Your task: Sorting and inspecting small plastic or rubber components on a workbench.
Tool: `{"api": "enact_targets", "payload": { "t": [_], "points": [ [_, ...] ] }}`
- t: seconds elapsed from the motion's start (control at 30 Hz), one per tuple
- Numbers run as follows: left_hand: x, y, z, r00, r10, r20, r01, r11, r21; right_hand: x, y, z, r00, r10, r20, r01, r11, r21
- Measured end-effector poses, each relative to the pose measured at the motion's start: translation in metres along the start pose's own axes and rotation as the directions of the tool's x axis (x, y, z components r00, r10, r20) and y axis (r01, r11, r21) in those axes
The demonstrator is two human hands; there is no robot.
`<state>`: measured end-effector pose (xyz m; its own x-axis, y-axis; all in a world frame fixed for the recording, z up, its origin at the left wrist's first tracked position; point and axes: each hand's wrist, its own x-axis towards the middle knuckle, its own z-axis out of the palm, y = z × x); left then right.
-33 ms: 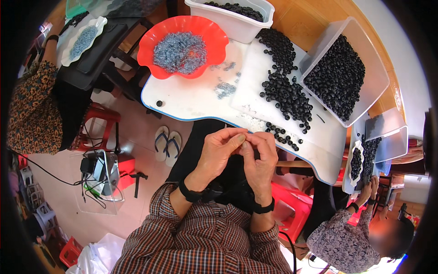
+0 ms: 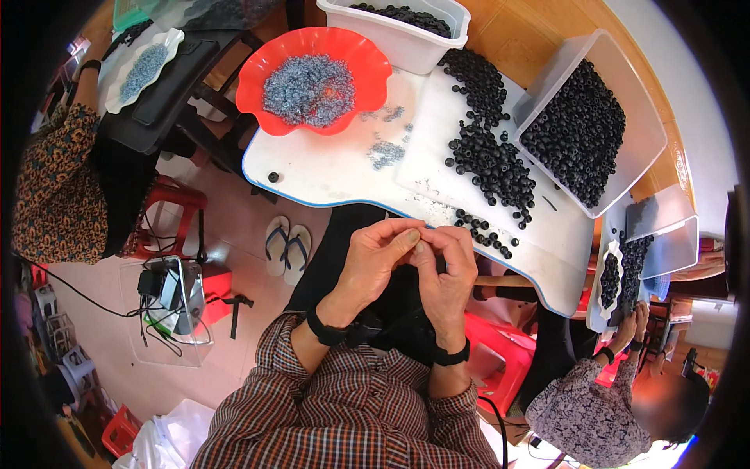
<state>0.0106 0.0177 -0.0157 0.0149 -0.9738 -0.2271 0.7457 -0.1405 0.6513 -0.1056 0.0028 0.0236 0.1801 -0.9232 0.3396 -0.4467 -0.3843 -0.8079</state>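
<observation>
The fingers [image 2: 410, 238] of the left hand [image 2: 373, 262] and the right hand [image 2: 447, 270] pinch together at their tips, narrow, over the lap; whatever small piece sits between them is too tiny to tell. Just beyond lies the white desk [image 2: 328, 176] with loose black rings [image 2: 488, 156] scattered across it. Far left, a red bowl [image 2: 250, 82] holds grey bits [image 2: 308, 90]. Far right, a tilted clear bin [image 2: 648, 133] is full of black rings. Sandals [image 2: 285, 248] lie on the floor to the left.
</observation>
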Motion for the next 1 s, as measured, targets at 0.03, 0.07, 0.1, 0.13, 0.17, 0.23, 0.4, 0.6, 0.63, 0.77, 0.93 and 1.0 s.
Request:
{"api": "enact_targets", "payload": {
  "t": [0.03,0.07,0.1,0.13,0.17,0.23,0.4,0.6,0.63,0.77,0.93,1.0],
  "points": [
    [0.0,0.0,0.0,1.0,0.0,0.0,0.0,1.0,0.001,-0.001,-0.001,0.0,0.999,0.023,-0.035,-0.021,0.997,0.079],
    [0.001,0.001,0.001,1.0,-0.016,0.005,0.016,0.999,-0.05,-0.001,-0.001,0.0,0.997,0.05,-0.067,-0.039,0.987,0.158],
    [0.001,0.002,0.001,0.999,-0.031,0.01,0.032,0.994,-0.101,-0.002,-0.001,0.0,0.997,0.05,-0.067,-0.039,0.986,0.16],
    [0.003,0.002,-0.001,1.0,-0.03,0.008,0.031,0.995,-0.1,-0.002,0.0,0.0,0.995,0.048,-0.089,-0.03,0.981,0.192],
    [0.005,0.002,-0.005,0.999,-0.02,0.034,0.025,0.987,-0.161,-0.003,0.001,0.0,0.993,0.047,-0.11,-0.022,0.974,0.224],
    [0.006,0.004,-0.007,0.998,-0.008,0.059,0.02,0.975,-0.222,-0.004,0.004,0.001,0.989,0.057,-0.133,-0.026,0.973,0.228],
    [0.007,0.008,-0.009,0.983,0.003,0.185,0.083,0.887,-0.454,-0.004,0.005,0.004,0.982,0.094,-0.164,-0.051,0.968,0.247],
    [0.006,0.011,-0.006,0.978,0.004,0.21,0.09,0.895,-0.436,-0.005,0.004,0.006,0.983,0.097,-0.154,-0.053,0.961,0.271],
    [0.006,0.011,-0.005,0.977,0.009,0.215,0.088,0.896,-0.434,-0.004,0.003,0.007,0.984,0.097,-0.152,-0.049,0.955,0.292],
    [0.003,0.01,-0.004,0.988,-0.003,0.155,0.068,0.908,-0.413,-0.007,0.006,0.008,0.984,0.113,-0.142,-0.06,0.941,0.332],
    [0.003,0.009,-0.002,0.99,-0.013,0.141,0.072,0.9,-0.429,-0.008,0.009,0.008,0.986,0.1,-0.136,-0.052,0.947,0.318],
    [0.003,0.009,-0.002,0.988,-0.027,0.154,0.095,0.884,-0.457,-0.007,0.008,0.007,0.986,0.102,-0.135,-0.056,0.948,0.312]
  ]
}}
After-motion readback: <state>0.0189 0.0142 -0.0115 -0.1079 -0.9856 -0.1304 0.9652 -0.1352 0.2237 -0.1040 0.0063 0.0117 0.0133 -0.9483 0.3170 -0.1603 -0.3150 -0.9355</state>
